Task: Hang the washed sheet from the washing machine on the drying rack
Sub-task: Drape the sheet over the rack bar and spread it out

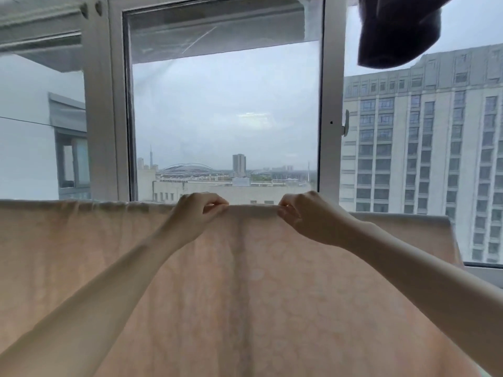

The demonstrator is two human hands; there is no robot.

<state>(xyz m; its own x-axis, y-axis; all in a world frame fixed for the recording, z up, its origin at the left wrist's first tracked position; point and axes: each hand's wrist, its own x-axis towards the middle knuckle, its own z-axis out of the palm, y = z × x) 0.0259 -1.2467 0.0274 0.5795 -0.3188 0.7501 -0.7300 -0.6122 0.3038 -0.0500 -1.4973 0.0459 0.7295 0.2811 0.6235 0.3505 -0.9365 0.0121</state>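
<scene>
Sheet (245, 295) already hung: pale peach cloth draped over a horizontal line, filling the lower half of the view and running out of frame at left. The bar beneath was covered, so the rack itself could not be seen. Window (226, 118) stood behind, city beyond; dark garment (394, 31) hung at top right.

Step, by my reading: spreading and evening the top fold, late in the task. Next move likely calls for sliding the cloth sideways along the bar, smoothing the bunched stretch at left without dragging it off.

Left hand (197, 213) had its fingers curled, pinching the fold at its top edge. Right hand (302, 216) did the same just beside it, a short taut span of cloth between them.
</scene>
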